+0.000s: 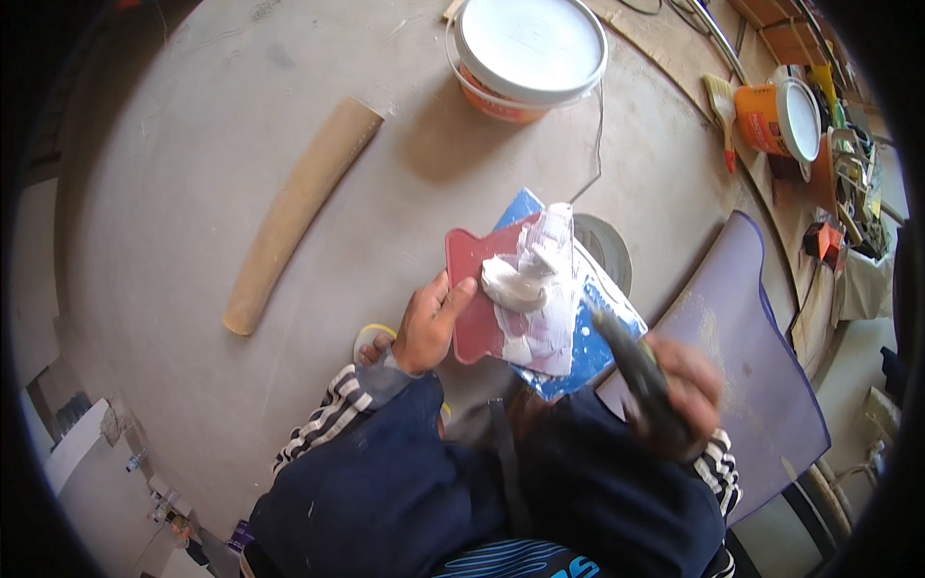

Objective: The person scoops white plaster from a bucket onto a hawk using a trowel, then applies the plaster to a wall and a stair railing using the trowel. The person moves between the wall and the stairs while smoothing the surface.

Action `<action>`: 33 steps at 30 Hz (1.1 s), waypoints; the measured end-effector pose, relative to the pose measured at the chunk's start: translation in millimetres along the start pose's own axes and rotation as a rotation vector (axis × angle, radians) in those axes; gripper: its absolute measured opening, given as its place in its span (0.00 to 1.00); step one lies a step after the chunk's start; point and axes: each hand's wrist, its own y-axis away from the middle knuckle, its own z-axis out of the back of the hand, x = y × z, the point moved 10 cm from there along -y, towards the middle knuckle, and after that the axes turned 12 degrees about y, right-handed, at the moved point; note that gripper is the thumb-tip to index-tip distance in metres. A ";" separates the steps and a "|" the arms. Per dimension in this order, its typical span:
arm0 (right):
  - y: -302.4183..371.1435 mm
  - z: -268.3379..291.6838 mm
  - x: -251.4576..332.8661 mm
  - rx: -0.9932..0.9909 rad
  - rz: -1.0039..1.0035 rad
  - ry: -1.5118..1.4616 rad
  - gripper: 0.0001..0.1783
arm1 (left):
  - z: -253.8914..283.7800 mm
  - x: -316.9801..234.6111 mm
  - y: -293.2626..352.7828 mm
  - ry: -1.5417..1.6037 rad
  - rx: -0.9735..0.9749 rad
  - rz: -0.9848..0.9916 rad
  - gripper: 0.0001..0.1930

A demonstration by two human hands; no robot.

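Note:
My left hand [431, 323] pinches the edge of a red plastic spreader [469, 332], thumb on top. White putty [520, 282] lies in a thick lump and smears over its right half. Below the spreader shows a blue board [588, 352] spotted with white. To the right, my right hand [686, 385] is wrapped round a dark-handled tool [638, 364]. Motion blurs this tool, and its tip points toward the putty; I cannot make out a blade. Beyond the spreader stands a lidded bucket [530, 48], white on top and orange below.
A curved tan tube-like piece [301, 217] lies on the floor to the left. At right are a purple mat [737, 356], a brush [723, 111] and a smaller orange bucket [766, 116], beside piled tools. A grey round thing [607, 252] sits partly behind the blue board.

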 end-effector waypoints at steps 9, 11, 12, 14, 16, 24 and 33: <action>9.3 13.8 7.3 -0.401 0.019 -0.052 0.26 | -2.4 3.8 1.1 -0.078 -0.005 -0.013 0.18; -2.8 -1.3 -5.4 -0.057 0.018 0.065 0.24 | 2.9 6.0 -1.9 -0.054 -0.019 0.008 0.18; 2.4 -0.1 -4.0 -0.084 0.076 0.004 0.24 | 3.6 5.0 -5.5 -0.041 -0.020 0.013 0.19; -0.3 2.4 -6.2 -0.037 0.036 0.066 0.24 | 2.4 2.8 -4.0 -0.077 -0.034 -0.018 0.18; -7.6 -10.3 -14.0 0.117 -0.021 0.106 0.24 | 8.6 16.4 -3.3 -0.014 -0.015 0.088 0.18; 6.1 1.1 0.4 -0.154 0.017 -0.018 0.25 | 4.4 12.8 -4.0 -0.003 -0.002 0.004 0.18; -2.1 9.9 -7.2 -0.078 -0.058 0.077 0.24 | -0.8 8.6 -8.8 0.020 0.008 -0.029 0.16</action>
